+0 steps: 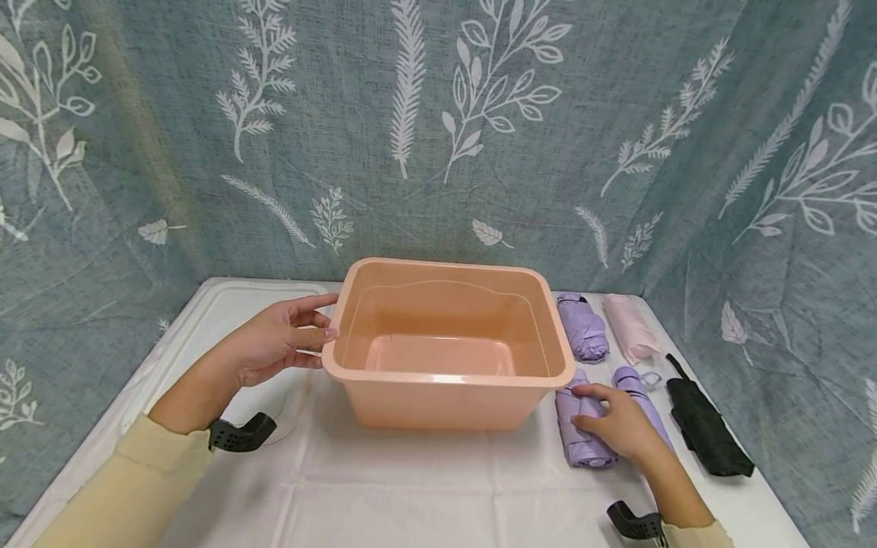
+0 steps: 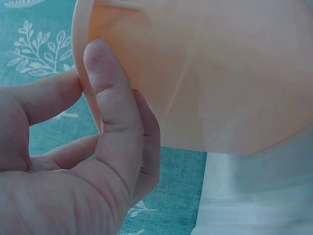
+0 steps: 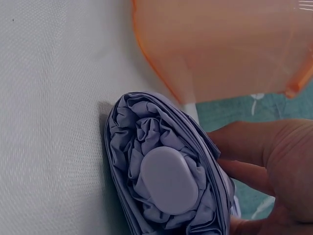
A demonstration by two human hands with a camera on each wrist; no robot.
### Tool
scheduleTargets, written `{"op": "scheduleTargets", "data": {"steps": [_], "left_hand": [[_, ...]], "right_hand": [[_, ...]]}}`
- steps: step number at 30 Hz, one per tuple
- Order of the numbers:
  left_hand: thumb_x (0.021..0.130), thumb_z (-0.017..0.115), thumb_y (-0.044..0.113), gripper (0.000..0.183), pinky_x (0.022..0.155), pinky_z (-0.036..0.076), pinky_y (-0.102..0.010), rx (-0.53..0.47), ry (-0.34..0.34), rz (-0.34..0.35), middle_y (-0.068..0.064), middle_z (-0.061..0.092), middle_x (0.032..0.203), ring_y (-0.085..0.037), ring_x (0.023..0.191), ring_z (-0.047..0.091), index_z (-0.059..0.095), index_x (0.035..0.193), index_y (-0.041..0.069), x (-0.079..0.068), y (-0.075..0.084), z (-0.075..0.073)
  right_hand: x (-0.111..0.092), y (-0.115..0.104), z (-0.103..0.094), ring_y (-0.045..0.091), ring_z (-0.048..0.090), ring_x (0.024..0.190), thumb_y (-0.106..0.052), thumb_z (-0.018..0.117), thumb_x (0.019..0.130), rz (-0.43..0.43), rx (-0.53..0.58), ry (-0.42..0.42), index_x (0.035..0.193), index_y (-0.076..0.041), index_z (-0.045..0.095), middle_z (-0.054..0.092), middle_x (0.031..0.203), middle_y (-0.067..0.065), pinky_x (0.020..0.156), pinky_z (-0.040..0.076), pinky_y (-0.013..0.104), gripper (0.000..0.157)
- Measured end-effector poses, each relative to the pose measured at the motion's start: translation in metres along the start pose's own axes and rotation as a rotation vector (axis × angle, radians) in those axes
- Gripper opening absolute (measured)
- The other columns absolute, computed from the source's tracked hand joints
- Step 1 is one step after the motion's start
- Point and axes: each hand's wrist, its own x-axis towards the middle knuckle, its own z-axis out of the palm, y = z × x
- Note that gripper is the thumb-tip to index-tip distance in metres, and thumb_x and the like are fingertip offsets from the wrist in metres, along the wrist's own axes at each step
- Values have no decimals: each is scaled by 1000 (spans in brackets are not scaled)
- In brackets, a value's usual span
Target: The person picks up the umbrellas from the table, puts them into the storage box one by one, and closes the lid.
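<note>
An upright peach plastic tub (image 1: 438, 403) stands on the white-covered table, nothing inside it. My left hand (image 1: 284, 339) touches its left side, with the index fingertip and thumb at the rim (image 2: 80, 54) and the other fingers loosely bent. Beside the tub's front right corner, my right hand (image 1: 623, 426) holds a folded purple umbrella (image 1: 578, 445) between thumb and fingers. The right wrist view shows that umbrella's oval end cap (image 3: 168, 181) amid bunched fabric. Partly hidden behind the right hand lies another purple umbrella (image 1: 633, 384).
Farther back on the right lie a third purple umbrella (image 1: 584, 327) and a pale pink one (image 1: 630, 327). A black folded umbrella (image 1: 709, 418) with a strap is near the right table edge. A white lid (image 1: 263, 293) lies flat at left. Patterned curtains (image 1: 384, 213) enclose the table.
</note>
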Motion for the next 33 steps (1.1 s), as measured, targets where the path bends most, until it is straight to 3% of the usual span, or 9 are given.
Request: {"op": "scheduleTargets", "data": {"steps": [9, 22, 33], "left_hand": [[99, 68, 11, 83, 79, 64, -30, 0, -13, 5, -4, 54, 114, -13, 86, 72, 19, 165, 13, 1, 0, -1], [99, 68, 8, 83, 78, 64, -30, -3, -3, 9, -4, 53, 113, -12, 86, 71, 18, 165, 10, 1, 0, 0], [99, 68, 9, 83, 80, 64, -31, 24, 1, 10, -5, 52, 114, -11, 88, 71, 19, 165, 12, 2, 1, 0]], "right_hand": [[0, 1, 1, 51, 48, 137, -18, 82, 85, 15, 32, -10, 130, -6, 69, 61, 141, 23, 107, 38, 75, 49], [3, 3, 3, 47, 46, 141, -21, 85, 83, -13, 69, -2, 130, -8, 70, 60, 143, 22, 113, 34, 73, 52], [1, 10, 5, 43, 52, 135, -22, 86, 83, -68, 110, 54, 130, -9, 71, 65, 137, 18, 103, 51, 65, 51]]}}
